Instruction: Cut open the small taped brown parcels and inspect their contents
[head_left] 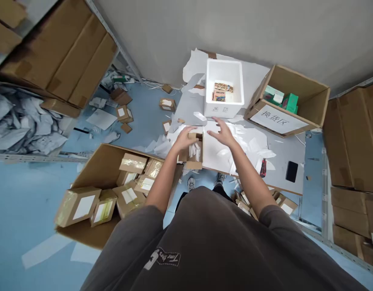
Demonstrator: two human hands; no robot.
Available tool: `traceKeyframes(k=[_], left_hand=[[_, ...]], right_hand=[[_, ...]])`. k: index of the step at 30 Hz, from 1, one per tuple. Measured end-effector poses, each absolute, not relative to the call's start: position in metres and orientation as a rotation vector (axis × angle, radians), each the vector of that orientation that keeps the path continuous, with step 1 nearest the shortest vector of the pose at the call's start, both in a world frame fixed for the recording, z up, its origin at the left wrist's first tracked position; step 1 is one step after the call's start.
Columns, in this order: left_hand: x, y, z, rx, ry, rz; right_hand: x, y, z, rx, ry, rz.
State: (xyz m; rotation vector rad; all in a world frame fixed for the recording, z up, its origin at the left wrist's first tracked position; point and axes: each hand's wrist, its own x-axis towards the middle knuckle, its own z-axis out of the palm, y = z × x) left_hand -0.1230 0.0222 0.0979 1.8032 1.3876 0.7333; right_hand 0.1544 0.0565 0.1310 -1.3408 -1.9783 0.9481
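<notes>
A small opened cardboard box [194,165] stands at the front edge of the grey table, with white wrapped pieces [194,151] inside. My left hand [184,139] is at the box's far left side, its thumb and fingers apart around a flap; whether it touches the flap is hard to tell. To the right of the box, my right hand [222,133] hovers over white paper with its fingers spread, holding nothing. Torn white paper scraps [239,139] lie beside and beneath this hand.
A white foam box [224,109] with small packets stands behind my hands. Right of it is a labelled carton [280,119] with green boxes. A red-black cutter [263,167] and a phone [292,171] lie on the table. A large carton [80,234] of parcels sits left.
</notes>
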Motion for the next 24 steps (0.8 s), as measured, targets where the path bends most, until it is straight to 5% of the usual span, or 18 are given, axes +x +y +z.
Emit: traceKeyframes(k=[7,15,24], left_hand=[[-0.126,-0.093,0.028,1.946,1.553,-0.02],[-0.135,-0.109,0.004,2.023,1.469,0.154],[-0.098,-0.104,0.061,2.148,1.362,0.222]], right_hand=[[0.078,-0.069,0.055,-1.803,-2.226,1.081],[0.074,-0.12,0.003,-1.881,-1.94,1.08],[0.136,-0.123,0.056,-1.714,-1.772,0.956]])
